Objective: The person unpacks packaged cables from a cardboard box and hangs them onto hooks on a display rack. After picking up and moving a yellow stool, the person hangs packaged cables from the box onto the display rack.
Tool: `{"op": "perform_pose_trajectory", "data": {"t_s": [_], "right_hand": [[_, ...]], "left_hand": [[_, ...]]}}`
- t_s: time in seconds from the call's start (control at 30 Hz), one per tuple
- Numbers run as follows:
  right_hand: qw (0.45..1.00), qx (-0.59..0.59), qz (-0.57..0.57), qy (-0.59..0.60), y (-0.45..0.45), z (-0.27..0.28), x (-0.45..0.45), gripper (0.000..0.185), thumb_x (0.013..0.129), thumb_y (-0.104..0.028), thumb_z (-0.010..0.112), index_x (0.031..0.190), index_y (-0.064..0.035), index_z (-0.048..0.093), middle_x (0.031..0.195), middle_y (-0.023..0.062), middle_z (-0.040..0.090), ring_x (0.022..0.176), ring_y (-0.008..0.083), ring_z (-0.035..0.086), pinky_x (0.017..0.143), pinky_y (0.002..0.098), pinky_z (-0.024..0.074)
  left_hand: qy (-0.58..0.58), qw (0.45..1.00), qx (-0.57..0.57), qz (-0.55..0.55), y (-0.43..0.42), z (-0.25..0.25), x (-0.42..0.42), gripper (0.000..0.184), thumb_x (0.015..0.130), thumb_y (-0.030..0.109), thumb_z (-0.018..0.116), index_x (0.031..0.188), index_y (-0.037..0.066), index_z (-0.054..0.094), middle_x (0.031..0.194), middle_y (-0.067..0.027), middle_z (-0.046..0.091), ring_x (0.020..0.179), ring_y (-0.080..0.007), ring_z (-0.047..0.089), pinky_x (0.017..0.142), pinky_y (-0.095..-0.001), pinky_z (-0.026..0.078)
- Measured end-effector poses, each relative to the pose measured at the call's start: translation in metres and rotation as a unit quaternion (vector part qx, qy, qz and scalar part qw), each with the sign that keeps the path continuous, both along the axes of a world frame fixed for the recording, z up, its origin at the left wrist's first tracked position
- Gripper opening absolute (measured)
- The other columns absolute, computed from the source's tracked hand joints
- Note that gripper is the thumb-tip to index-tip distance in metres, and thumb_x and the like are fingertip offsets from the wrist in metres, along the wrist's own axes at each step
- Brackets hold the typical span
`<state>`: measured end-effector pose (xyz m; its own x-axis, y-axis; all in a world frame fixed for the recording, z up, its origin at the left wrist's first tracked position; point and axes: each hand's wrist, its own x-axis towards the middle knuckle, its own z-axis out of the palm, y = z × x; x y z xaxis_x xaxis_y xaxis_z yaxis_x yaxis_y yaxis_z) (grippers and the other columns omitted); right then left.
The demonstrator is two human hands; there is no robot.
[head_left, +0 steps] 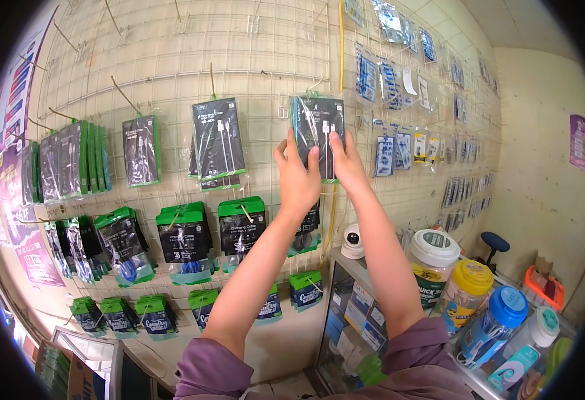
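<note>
**Two-handed hold on charging-cable packet at the wire rack; hook engagement unconfirmed**

You have both hands raised to one black charging-cable packet, upright against the wire grid. Step in hand, as judged: seating or adjusting that packet at its hook, which shows just above the top edge. Whether the hook passes through the packet cannot be told from this view.

In my judgement, the next move calls for keeping the packet square to the hook, with its top edge unobstructed, and guiding it along the wire without creasing the glossy sleeve. A skewed pull could bind it.

Position relative to fingers: the packet stands between your hands, its upper part projecting above them. Your left hand takes the lower left side, one finger along the edge and the thumb on the front. Your right hand takes the lower right side, thumb on the front, fingers beyond the edge. Both sets appear to pinch the packet; contact behind it is hidden.

A hanging neighbour packet stands apart on your left. A lower packet hangs beneath, partly covered by your left forearm.
</note>
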<state>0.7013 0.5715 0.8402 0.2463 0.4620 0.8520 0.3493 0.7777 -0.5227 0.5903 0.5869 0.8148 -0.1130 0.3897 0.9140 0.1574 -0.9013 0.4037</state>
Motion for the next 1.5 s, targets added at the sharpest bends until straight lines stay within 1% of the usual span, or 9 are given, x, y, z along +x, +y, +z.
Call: {"op": "perform_pose_trajectory", "data": {"t_s": [0.2, 0.33, 0.53, 0.77, 1.0, 1.17, 1.33, 1.43, 1.5], "right_hand": [[0.992, 0.037, -0.114, -0.026, 0.011, -0.022, 0.001, 0.050, 0.099, -0.038, 0.045, 0.137, -0.0042, 0.043, 0.142, 0.0252, 0.036, 0.136, 0.0383, 0.031, 0.108, 0.0430, 0.0308], [0.973, 0.104, -0.207, -0.004, -0.014, -0.026, -0.012, 0.047, 0.099, -0.036, 0.046, 0.135, -0.0054, 0.045, 0.139, 0.0288, 0.035, 0.138, 0.0410, 0.024, 0.108, 0.0455, 0.0308], [0.980, 0.110, -0.166, 0.007, -0.022, -0.001, -0.014, 0.049, 0.099, -0.039, 0.046, 0.133, -0.0039, 0.047, 0.122, 0.0235, 0.051, 0.119, 0.0371, 0.045, 0.097, 0.0427, 0.0399], [0.983, 0.120, -0.136, 0.024, -0.005, 0.015, -0.006, 0.048, 0.099, -0.038, 0.046, 0.131, -0.0027, 0.050, 0.115, 0.0234, 0.059, 0.107, 0.0372, 0.057, 0.091, 0.0423, 0.0442], [0.977, 0.158, -0.141, 0.025, 0.010, 0.018, -0.003, 0.048, 0.099, -0.038, 0.046, 0.129, -0.0005, 0.050, 0.111, 0.0237, 0.062, 0.104, 0.0378, 0.059, 0.089, 0.0423, 0.0459], [0.979, 0.140, -0.151, 0.000, 0.017, 0.023, 0.001, 0.048, 0.099, -0.037, 0.046, 0.131, -0.0016, 0.048, 0.111, 0.0242, 0.062, 0.104, 0.0375, 0.060, 0.088, 0.0422, 0.0462], [0.986, 0.132, -0.100, 0.031, 0.006, 0.023, -0.014, 0.047, 0.099, -0.035, 0.046, 0.137, -0.0080, 0.038, 0.110, 0.0235, 0.063, 0.096, 0.0358, 0.063, 0.083, 0.0418, 0.0482], [0.988, 0.125, -0.093, 0.021, 0.024, 0.023, -0.011, 0.046, 0.100, -0.035, 0.046, 0.138, -0.0110, 0.034, 0.109, 0.0230, 0.063, 0.092, 0.0354, 0.065, 0.080, 0.0420, 0.0491], [0.989, 0.115, -0.093, 0.023, 0.028, 0.021, -0.011, 0.045, 0.100, -0.035, 0.045, 0.136, -0.0114, 0.035, 0.108, 0.0230, 0.063, 0.091, 0.0357, 0.065, 0.078, 0.0424, 0.0494]], "left_hand": [[0.009, 0.999, 0.009, 0.034, -0.004, -0.019, 0.002, 0.062, 0.097, 0.024, 0.053, 0.147, 0.000, 0.026, 0.146, -0.0393, 0.013, 0.141, -0.0486, 0.011, 0.110, -0.0471, 0.029], [-0.021, 0.998, 0.050, 0.020, -0.026, -0.017, 0.004, 0.064, 0.094, 0.016, 0.056, 0.148, 0.004, 0.025, 0.148, -0.0383, -0.002, 0.139, -0.0542, 0.009, 0.111, -0.0510, 0.024], [-0.020, 0.996, 0.049, 0.073, -0.035, 0.005, 0.006, 0.063, 0.095, 0.023, 0.055, 0.147, 0.001, 0.026, 0.148, -0.0395, -0.003, 0.142, -0.0488, 0.000, 0.113, -0.0514, 0.017], [-0.015, 0.996, 0.054, 0.072, -0.028, 0.016, 0.010, 0.067, 0.094, 0.027, 0.056, 0.147, 0.001, 0.025, 0.147, -0.0417, 0.004, 0.143, -0.0473, -0.006, 0.112, -0.0607, -0.005], [0.011, 0.998, 0.004, 0.058, -0.029, 0.021, 0.009, 0.071, 0.095, 0.031, 0.055, 0.150, 0.003, 0.019, 0.146, -0.0414, 0.008, 0.143, -0.0469, -0.006, 0.112, -0.0610, -0.005], [0.027, 0.997, -0.062, 0.044, -0.021, 0.024, 0.007, 0.070, 0.094, 0.035, 0.054, 0.152, 0.022, 0.016, 0.155, -0.0254, 0.000, 0.134, -0.0628, -0.001, 0.093, -0.0814, 0.017], [0.001, 1.000, -0.014, 0.024, -0.002, 0.022, 0.007, 0.068, 0.095, 0.027, 0.052, 0.152, 0.015, 0.017, 0.150, -0.0260, 0.019, 0.135, -0.0516, 0.024, 0.098, -0.0737, 0.023], [0.014, 0.998, -0.017, 0.062, 0.004, 0.023, 0.007, 0.064, 0.097, 0.023, 0.050, 0.150, 0.006, 0.018, 0.142, -0.0255, 0.031, 0.123, -0.0393, 0.048, 0.101, -0.0449, 0.039], [-0.002, 1.000, -0.007, 0.027, 0.011, 0.022, 0.006, 0.064, 0.096, 0.020, 0.051, 0.151, 0.010, 0.019, 0.144, -0.0242, 0.029, 0.128, -0.0422, 0.040, 0.101, -0.0597, 0.031]]}}
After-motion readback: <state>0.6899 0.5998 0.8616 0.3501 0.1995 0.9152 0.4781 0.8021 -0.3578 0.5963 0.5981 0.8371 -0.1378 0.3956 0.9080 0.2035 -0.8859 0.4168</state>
